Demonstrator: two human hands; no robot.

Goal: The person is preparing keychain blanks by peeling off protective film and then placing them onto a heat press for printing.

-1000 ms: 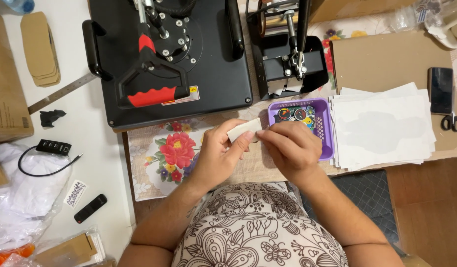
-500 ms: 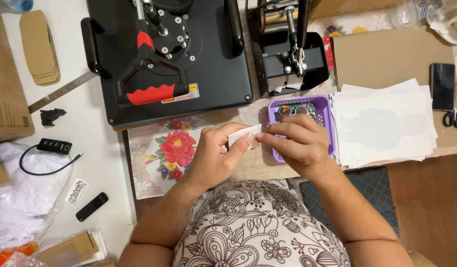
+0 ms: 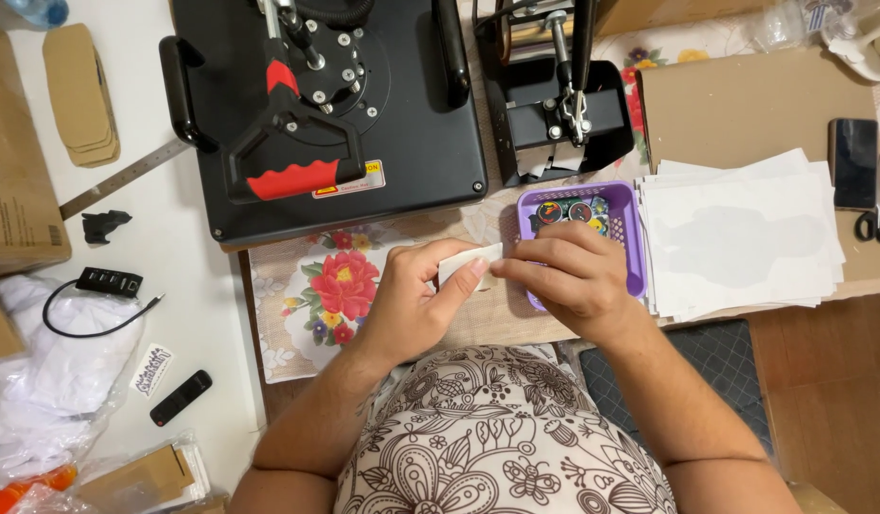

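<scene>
Both hands on a small white slip, table edge, centre frame

Left hand [image 3: 411, 305] pinches the white paper slip [image 3: 469, 262] between thumb and fingers; right hand [image 3: 569, 276] grips its other end with curled fingertips, partly covering the purple basket [image 3: 630, 224] of round badges at 1 o'clock from the slip. Black heat press [image 3: 326, 114] with red handle at 11 o'clock, smaller black press [image 3: 559, 105] at 12. White paper stack [image 3: 745, 233] at 3 o'clock, scissors [image 3: 876, 225] and dark phone [image 3: 853, 162] beyond it. Flowered mat [image 3: 335, 286] at 9 o'clock under the left hand
</scene>
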